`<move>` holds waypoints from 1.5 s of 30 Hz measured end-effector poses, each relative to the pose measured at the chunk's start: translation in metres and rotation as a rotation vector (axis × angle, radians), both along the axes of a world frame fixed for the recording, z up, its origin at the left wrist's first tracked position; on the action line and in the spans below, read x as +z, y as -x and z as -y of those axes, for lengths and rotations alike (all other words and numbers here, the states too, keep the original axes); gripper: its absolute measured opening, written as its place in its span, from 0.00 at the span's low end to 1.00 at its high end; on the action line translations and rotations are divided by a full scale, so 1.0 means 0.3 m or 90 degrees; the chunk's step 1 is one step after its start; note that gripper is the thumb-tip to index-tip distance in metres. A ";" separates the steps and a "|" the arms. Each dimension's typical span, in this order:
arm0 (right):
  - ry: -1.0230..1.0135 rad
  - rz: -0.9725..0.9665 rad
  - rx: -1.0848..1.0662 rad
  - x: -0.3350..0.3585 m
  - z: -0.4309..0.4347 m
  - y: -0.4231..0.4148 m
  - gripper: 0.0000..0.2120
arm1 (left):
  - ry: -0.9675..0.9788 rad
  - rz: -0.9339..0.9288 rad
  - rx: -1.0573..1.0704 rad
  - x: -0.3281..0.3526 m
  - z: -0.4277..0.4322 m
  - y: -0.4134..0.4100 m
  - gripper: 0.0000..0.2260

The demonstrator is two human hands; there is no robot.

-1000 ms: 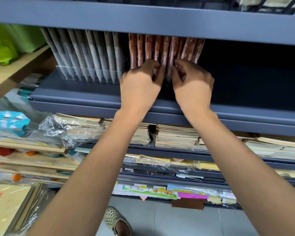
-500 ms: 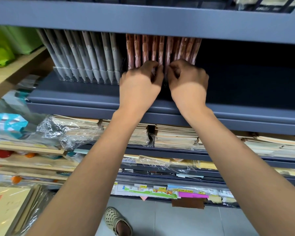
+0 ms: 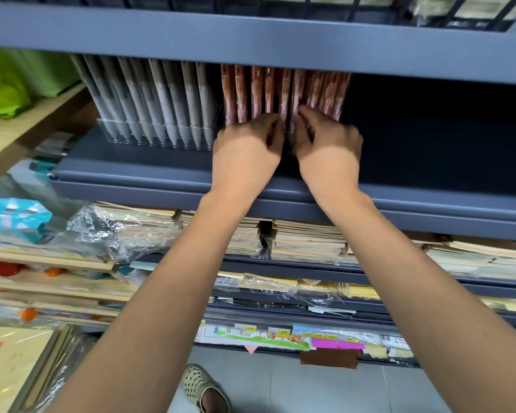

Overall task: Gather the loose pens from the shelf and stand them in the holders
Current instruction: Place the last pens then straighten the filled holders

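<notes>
Grey-blue painted metal shelving fills your view, smooth flat decks with rolled front lips. On the shelf [image 3: 137,165] you're reaching into, a clear plastic holder [image 3: 155,135] sits at left, packed with a tight row of matte grey pens [image 3: 149,96], tapered tips down, barrels leaning back. Just beside it on the right stands a row of glossy copper-pink pens [image 3: 262,90], patterned barrels, packed side by side; their holder is hidden behind your hands. Right half of that shelf is dark and bare.

Your left hand [image 3: 248,150] and right hand [image 3: 325,147] are nearly touching, fingers curled in at the base of the pink row. Fingertips look pinched on one or two barrels near the middle, but I can't tell exactly which, since the knuckles block it.

Below: stacked paper notebooks [image 3: 307,242], some under crinkled clear wrap [image 3: 113,228]. Tiled floor, perforated beige shoe [image 3: 200,386] at bottom.
</notes>
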State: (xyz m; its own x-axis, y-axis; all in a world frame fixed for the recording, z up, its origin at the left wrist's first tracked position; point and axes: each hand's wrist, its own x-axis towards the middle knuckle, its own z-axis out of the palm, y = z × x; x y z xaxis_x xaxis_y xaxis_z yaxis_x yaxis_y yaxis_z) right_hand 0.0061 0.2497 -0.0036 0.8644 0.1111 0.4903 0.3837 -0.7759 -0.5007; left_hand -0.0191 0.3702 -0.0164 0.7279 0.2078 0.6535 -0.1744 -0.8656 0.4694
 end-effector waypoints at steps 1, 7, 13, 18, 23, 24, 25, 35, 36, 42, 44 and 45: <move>-0.002 -0.002 0.004 0.001 0.000 -0.002 0.16 | 0.001 -0.003 -0.001 0.000 0.000 0.000 0.13; -0.016 -0.004 -0.007 -0.001 -0.001 -0.016 0.15 | 0.005 0.006 -0.004 -0.001 0.000 0.001 0.13; -0.040 -0.001 -0.010 -0.011 -0.003 -0.016 0.14 | 0.003 0.005 -0.006 -0.001 0.002 0.003 0.13; -0.039 0.006 -0.022 -0.012 -0.002 -0.011 0.15 | 0.012 0.016 -0.004 0.002 0.003 0.006 0.12; -0.013 0.017 -0.044 -0.009 0.000 -0.004 0.16 | 0.023 0.030 -0.009 0.002 0.007 0.011 0.12; -0.007 0.018 -0.047 -0.009 0.000 -0.003 0.16 | 0.023 0.031 -0.010 0.001 0.006 0.011 0.12; -0.003 0.017 -0.050 -0.009 0.000 -0.003 0.16 | 0.022 0.030 -0.012 0.001 0.006 0.010 0.12; -0.045 0.042 -0.034 -0.019 0.008 0.007 0.16 | 0.049 0.074 -0.015 0.000 0.009 0.019 0.11; -0.066 0.053 -0.030 -0.019 0.008 0.012 0.16 | 0.052 0.085 -0.014 0.000 0.011 0.022 0.11; -0.173 0.118 -0.042 -0.018 0.035 0.028 0.13 | 0.106 0.114 -0.001 0.004 -0.001 0.034 0.10; -0.240 0.148 -0.043 -0.018 0.071 0.026 0.11 | 0.124 0.119 0.018 -0.006 -0.023 0.042 0.09; -0.267 0.157 -0.048 -0.018 0.088 0.022 0.11 | 0.129 0.121 0.031 -0.013 -0.036 0.047 0.08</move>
State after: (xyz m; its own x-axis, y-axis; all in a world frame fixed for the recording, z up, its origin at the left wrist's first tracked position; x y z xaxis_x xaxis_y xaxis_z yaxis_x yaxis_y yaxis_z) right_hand -0.0005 0.2233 -0.0091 0.7152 -0.1981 0.6703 0.4805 -0.5571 -0.6773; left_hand -0.0334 0.3809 -0.0202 0.5828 0.3790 0.7188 -0.2363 -0.7673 0.5962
